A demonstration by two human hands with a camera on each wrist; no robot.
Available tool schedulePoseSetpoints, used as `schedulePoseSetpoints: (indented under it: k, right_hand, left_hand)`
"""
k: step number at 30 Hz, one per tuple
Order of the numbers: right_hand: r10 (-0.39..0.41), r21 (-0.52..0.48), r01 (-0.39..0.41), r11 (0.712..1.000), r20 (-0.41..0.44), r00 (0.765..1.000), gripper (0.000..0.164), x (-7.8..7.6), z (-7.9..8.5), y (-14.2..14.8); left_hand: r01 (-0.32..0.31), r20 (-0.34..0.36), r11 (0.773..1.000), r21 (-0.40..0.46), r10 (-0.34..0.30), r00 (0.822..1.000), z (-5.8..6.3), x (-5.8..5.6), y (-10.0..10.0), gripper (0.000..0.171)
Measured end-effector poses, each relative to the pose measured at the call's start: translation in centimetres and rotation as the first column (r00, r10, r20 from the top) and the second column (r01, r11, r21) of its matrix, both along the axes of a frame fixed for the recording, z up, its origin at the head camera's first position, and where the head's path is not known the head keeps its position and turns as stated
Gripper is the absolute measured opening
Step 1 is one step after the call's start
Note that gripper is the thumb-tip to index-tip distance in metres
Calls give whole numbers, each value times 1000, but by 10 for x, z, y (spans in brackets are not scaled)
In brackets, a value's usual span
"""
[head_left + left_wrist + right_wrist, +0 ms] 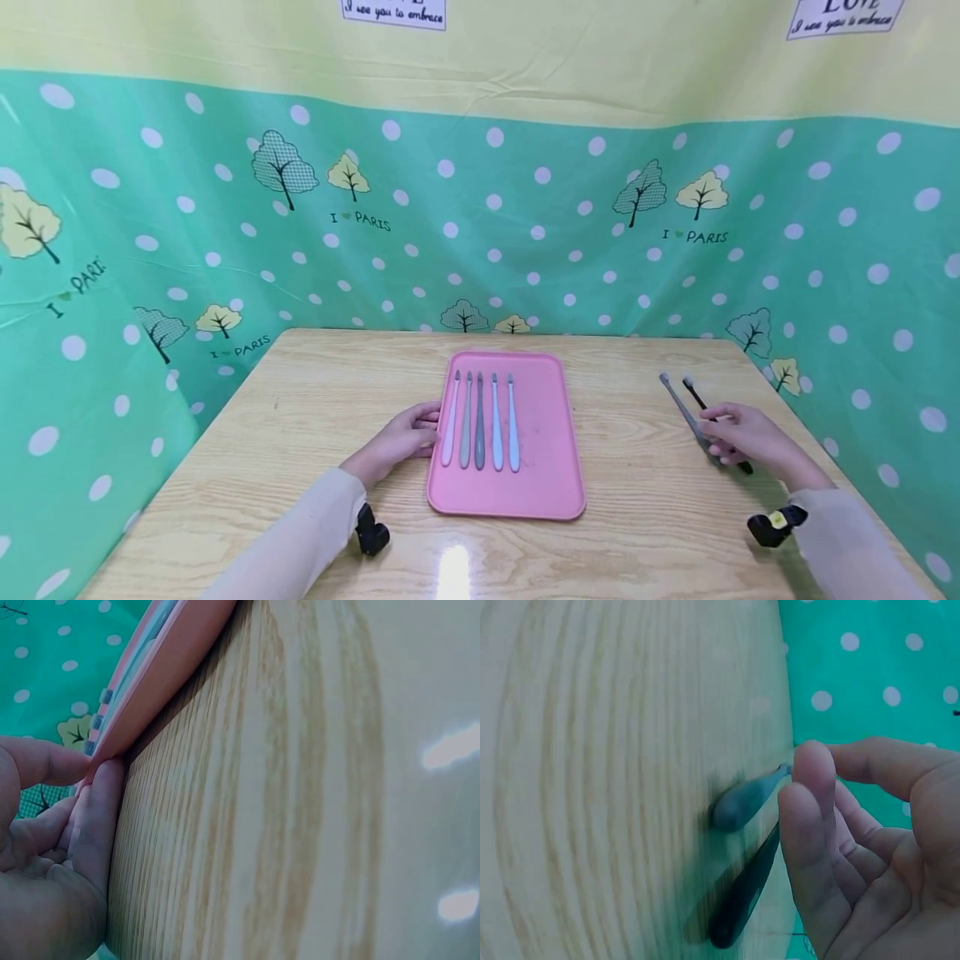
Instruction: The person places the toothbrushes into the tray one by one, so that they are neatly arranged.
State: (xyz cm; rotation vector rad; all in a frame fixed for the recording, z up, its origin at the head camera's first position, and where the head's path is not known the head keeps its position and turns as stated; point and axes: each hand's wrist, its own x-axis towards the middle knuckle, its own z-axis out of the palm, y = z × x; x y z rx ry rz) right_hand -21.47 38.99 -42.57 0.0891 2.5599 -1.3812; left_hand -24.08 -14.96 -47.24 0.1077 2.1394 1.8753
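Note:
My left hand (408, 437) pinches the left rim of a pink tray (551, 475); the left wrist view shows thumb and fingers (56, 761) meeting at the tray's edge. Several toothbrushes lie side by side in the tray: a pink toothbrush (451, 429), grey ones and light blue ones, heads pointing away. On the right, my right hand (750, 437) is over a grey toothbrush (681, 408) and a black toothbrush (694, 392). Its loosely bent fingers are close to the grey toothbrush (742, 806); firm contact is not visible. The black handle (746, 889) lies beside it.
A wood-grain table (315, 383) carries everything. Green polka-dot cloth (495, 225) with printed trees hangs behind and along both sides. Black wrist cameras are strapped at both sleeves.

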Motion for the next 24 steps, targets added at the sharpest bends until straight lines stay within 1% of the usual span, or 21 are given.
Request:
schedulePoseSetpoints:
  k: [5,9,16,19,22,24]
  right_hand:
    - [-30,63,29,998,7,1000,53,-1,-2,4]
    - [-42,94,41,995,10,999,52,-2,-5,6]
    - [-48,122,46,991,11,999,51,-2,-12,8]
    - [-35,130,34,991,2,999,52,-2,-13,7]
    - [-31,117,30,993,2,1000,52,-2,-13,6]
    - [-25,109,24,994,3,1000,51,-1,-14,6]
  left_hand:
    - [9,2,1000,4,-9,1000,0,0,-1,64]
    - [20,3,1000,0,-20,1000,2,1,-1,64]
    - [25,6,1000,-14,-25,1000,0,0,-1,63]
    - [23,5,1000,-14,-23,1000,-1,-1,-2,63]
    - [21,1,1000,-9,-21,1000,-1,-2,-2,62]
    - [15,10,1000,-5,-15,1000,-1,-2,-2,62]
